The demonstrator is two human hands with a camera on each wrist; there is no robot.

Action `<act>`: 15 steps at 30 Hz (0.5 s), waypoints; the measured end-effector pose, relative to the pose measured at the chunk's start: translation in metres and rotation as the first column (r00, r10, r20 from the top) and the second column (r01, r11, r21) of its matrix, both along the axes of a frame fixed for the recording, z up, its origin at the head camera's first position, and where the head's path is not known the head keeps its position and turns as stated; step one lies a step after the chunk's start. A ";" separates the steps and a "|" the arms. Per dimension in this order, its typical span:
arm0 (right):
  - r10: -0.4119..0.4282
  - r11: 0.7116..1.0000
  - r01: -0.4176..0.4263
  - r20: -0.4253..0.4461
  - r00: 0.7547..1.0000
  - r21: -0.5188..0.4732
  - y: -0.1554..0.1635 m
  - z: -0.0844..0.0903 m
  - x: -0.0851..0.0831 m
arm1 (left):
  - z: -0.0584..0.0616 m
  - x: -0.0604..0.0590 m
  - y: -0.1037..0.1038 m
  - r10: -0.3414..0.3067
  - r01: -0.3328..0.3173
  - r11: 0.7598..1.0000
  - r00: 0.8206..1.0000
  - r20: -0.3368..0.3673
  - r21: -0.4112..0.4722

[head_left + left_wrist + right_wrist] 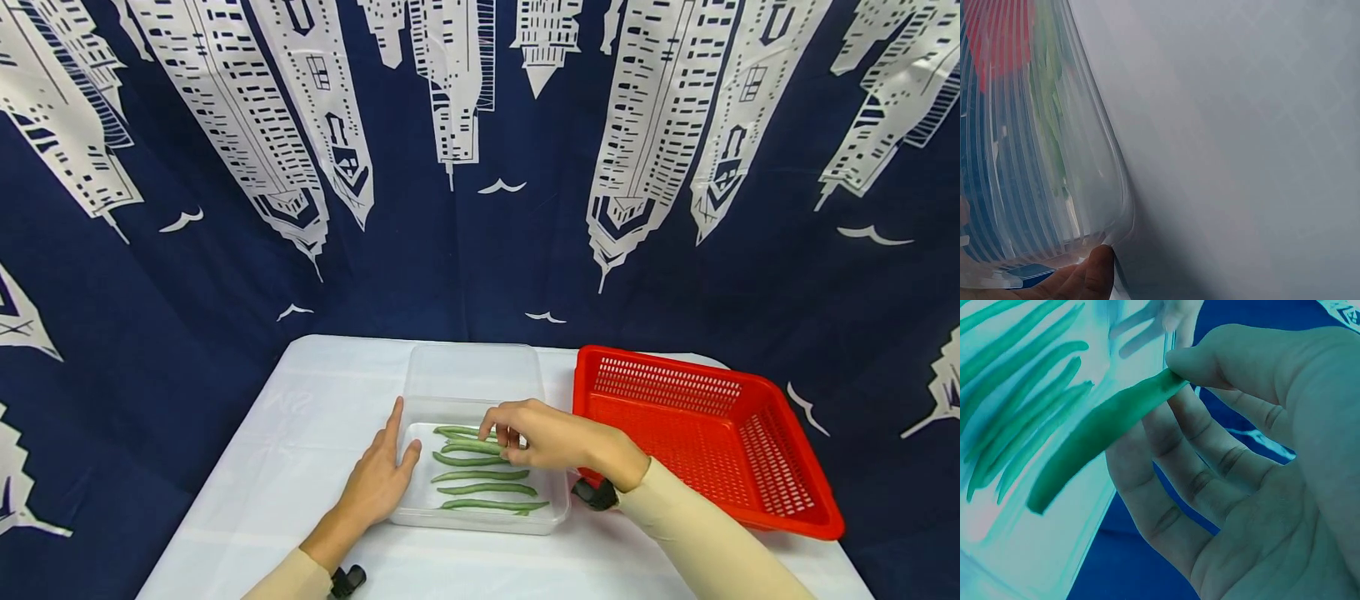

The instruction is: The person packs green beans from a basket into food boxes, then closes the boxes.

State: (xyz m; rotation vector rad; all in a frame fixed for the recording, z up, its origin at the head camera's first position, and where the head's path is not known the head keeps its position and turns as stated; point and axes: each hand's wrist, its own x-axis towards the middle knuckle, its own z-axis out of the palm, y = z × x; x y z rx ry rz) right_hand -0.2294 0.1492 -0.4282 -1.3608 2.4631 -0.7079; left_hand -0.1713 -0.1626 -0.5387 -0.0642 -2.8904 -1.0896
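Observation:
A clear plastic container (480, 521) stands on the table with several green beans (480, 475) laid side by side in it. My right hand (555, 435) is over the container's back right part. In the right wrist view, its thumb and fingertips pinch one end of a green bean (1104, 440), which slants down above the container. My left hand (378, 479) lies along the container's left side with fingers extended. In the left wrist view, the fingers (1099, 275) touch the ribbed container at a corner, and the beans show blurred through its wall.
A red perforated plastic basket (780, 458) sits to the right of the container. Behind the container lies a clear flat lid (476, 371). White cloth (300, 442) covers the table, and a dark blue curtain (450, 275) with white buildings hangs behind.

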 end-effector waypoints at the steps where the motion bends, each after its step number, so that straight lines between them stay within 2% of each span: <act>1: 0.008 1.000 -0.008 -0.005 1.000 0.003 -0.002 0.000 0.001 | 0.000 0.000 0.000 0.000 0.000 1.000 1.000 0.000 0.000; 11: 0.045 0.998 -0.048 0.058 0.997 0.037 -0.017 -0.007 0.010 | -0.001 0.000 -0.001 -0.004 0.004 1.000 1.000 -0.001 0.003; 15: 0.067 0.996 -0.070 0.056 0.996 0.051 -0.020 -0.013 0.012 | -0.001 0.000 -0.001 -0.007 0.007 1.000 1.000 -0.004 0.005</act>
